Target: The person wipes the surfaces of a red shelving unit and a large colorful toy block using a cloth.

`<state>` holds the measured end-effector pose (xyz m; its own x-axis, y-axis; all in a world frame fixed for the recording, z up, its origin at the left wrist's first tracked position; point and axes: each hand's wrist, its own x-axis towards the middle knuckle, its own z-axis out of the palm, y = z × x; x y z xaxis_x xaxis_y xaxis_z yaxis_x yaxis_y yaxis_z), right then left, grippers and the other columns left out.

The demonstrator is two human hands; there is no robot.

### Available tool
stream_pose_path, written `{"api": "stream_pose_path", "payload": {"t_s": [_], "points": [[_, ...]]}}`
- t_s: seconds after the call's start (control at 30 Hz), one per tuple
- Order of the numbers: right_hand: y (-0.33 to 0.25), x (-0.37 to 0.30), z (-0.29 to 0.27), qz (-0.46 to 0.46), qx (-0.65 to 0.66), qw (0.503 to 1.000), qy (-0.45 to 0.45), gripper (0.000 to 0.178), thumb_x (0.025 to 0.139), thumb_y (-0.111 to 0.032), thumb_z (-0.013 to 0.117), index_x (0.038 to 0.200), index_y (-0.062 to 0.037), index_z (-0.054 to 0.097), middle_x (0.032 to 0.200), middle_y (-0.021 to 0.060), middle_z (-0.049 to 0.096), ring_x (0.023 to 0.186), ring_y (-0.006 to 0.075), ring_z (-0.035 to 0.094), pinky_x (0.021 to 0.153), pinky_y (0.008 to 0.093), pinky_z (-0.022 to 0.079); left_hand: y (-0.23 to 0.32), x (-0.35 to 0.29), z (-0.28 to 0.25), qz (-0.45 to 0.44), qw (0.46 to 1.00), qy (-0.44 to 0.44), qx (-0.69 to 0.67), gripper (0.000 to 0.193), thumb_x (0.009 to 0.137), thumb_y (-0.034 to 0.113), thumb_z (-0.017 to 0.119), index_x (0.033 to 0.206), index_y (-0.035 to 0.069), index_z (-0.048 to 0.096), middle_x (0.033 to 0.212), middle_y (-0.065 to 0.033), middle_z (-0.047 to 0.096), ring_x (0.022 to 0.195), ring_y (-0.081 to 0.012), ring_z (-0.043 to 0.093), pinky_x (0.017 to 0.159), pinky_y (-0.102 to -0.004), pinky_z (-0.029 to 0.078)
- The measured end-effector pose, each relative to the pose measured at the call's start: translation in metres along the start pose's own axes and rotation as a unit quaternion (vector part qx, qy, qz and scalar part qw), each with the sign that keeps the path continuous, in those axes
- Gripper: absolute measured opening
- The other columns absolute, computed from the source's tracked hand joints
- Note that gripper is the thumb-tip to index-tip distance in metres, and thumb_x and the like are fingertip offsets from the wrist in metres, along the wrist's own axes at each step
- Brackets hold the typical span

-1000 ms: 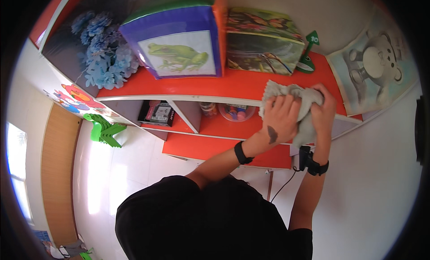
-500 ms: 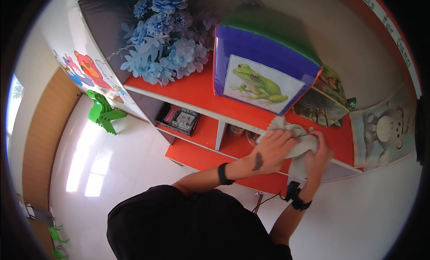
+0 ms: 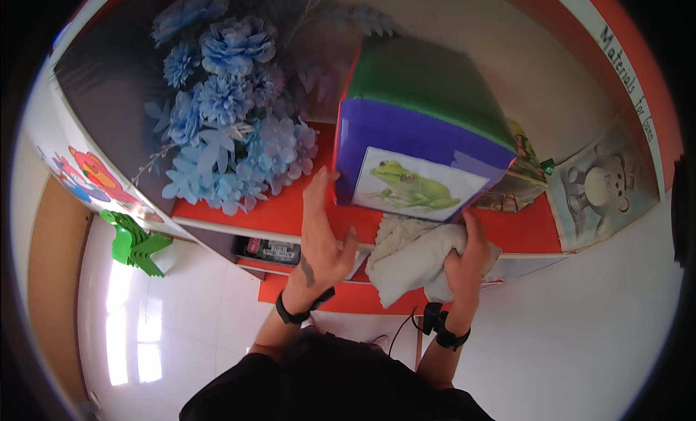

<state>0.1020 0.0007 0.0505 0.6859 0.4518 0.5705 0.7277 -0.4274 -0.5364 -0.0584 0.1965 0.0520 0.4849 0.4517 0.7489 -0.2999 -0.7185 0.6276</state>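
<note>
Purple-front cube (image 3: 426, 132) on red shelf (image 3: 528, 232): prob. lightweight, slick, squashy, best held by both lower sides, w/ L hand (image 3: 321, 250) empty, fingers extended at its L edge (contact unclear), R hand (image 3: 467, 259) clenched on soft grey cloth (image 3: 409, 258) at shelf front.

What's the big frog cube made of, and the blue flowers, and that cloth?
The frog-picture cube looks like plastic or vinyl, a bit glossy: its blue side catches pale shine. The blue flowers are probably matte fabric, given their thin layered petals, maybe plastic. The gray cloth seems soft, dull fabric: it bunches and folds.
</note>
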Motion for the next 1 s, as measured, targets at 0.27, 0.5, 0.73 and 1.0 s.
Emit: {"api": "stream_pose_path", "payload": {"t_s": [0.27, 0.5, 0.73, 1.0], "points": [[0.000, -0.001, -0.007, -0.011, -0.021, 1.000, -0.010, 0.061, 0.060, 0.002, 0.056, 0.121, -0.0024, 0.058, 0.108, 0.0199, 0.062, 0.100, 0.0394, 0.059, 0.084, 0.0449, 0.047, 0.003, 0.004, 0.000, -0.097, 0.995, -0.013, -0.010, 0.093, 0.069, -0.008, 0.049, 0.154, -0.002, 0.010, 0.151, -0.0307, 0.031, 0.143, -0.0436, 0.029, 0.117, -0.0478, 0.023], [-0.005, 0.004, -0.018, -0.081, 0.001, 0.996, -0.040, 0.056, 0.059, -0.005, 0.060, 0.115, -0.0043, 0.055, 0.102, 0.0154, 0.062, 0.095, 0.0371, 0.057, 0.076, 0.0473, 0.047, -0.005, -0.008, 0.001, -0.076, 0.994, 0.065, 0.052, 0.073, 0.071, -0.006, 0.050, 0.142, -0.005, 0.036, 0.129, -0.0242, 0.052, 0.118, -0.0356, 0.055, 0.099, -0.0430, 0.045], [0.010, 0.007, -0.025, -0.134, 0.043, 0.985, -0.098, 0.060, 0.063, -0.008, 0.069, 0.120, -0.0016, 0.050, 0.108, 0.0169, 0.060, 0.102, 0.0380, 0.054, 0.087, 0.0449, 0.047, -0.010, -0.006, 0.018, -0.092, 0.980, 0.101, 0.142, 0.071, 0.073, -0.007, 0.051, 0.142, -0.006, 0.032, 0.132, -0.0258, 0.046, 0.121, -0.0384, 0.051, 0.098, -0.0421, 0.047], [0.043, 0.002, -0.046, -0.138, 0.051, 0.985, -0.085, 0.055, 0.066, -0.007, 0.072, 0.114, -0.0014, 0.046, 0.114, 0.0187, 0.058, 0.110, 0.0381, 0.053, 0.092, 0.0475, 0.045, 0.068, -0.062, 0.127, 0.107, 0.960, -0.077, 0.248, 0.061, 0.071, 0.009, 0.060, 0.130, -0.004, 0.050, 0.142, -0.0238, 0.045, 0.133, -0.0435, 0.041, 0.108, -0.0542, 0.031]]}}
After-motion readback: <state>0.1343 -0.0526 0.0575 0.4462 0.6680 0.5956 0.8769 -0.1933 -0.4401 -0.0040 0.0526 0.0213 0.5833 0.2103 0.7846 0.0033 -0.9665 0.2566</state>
